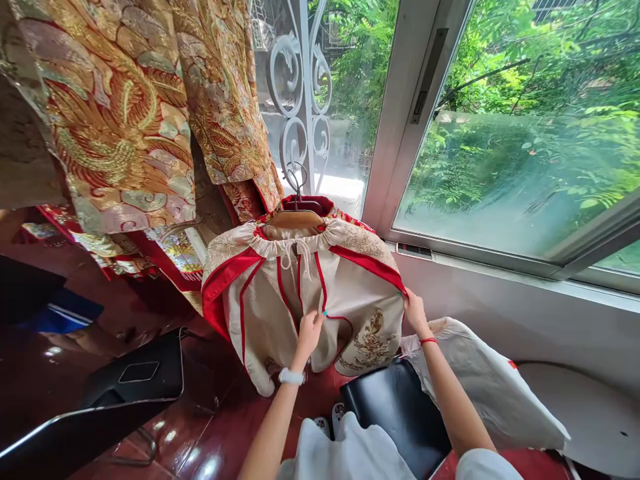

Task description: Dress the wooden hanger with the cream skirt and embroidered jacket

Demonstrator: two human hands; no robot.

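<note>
A cream garment (pixel 310 287) with red trim, gold embroidery and a gathered drawstring top hangs in front of me on a wooden hanger (pixel 295 219). My left hand (pixel 311 329), with a pale band at the wrist, is closed on the cloth at the front, by a red-piped edge. At the garment's right side, my right hand (pixel 415 311) grips the red-trimmed edge and spreads it outward; a red string circles that wrist. The fingertips of both hands are partly hidden. Another red and gold garment (pixel 345 212) shows behind the cream one.
Gold and red embroidered robes (pixel 125 120) hang at the upper left. A black chair (pixel 135 373) stands at lower left, a black seat (pixel 400 407) near my legs. White cloth (pixel 490 380) lies at right, below the window (pixel 520 133). A white scroll grille (pixel 303 100) stands behind.
</note>
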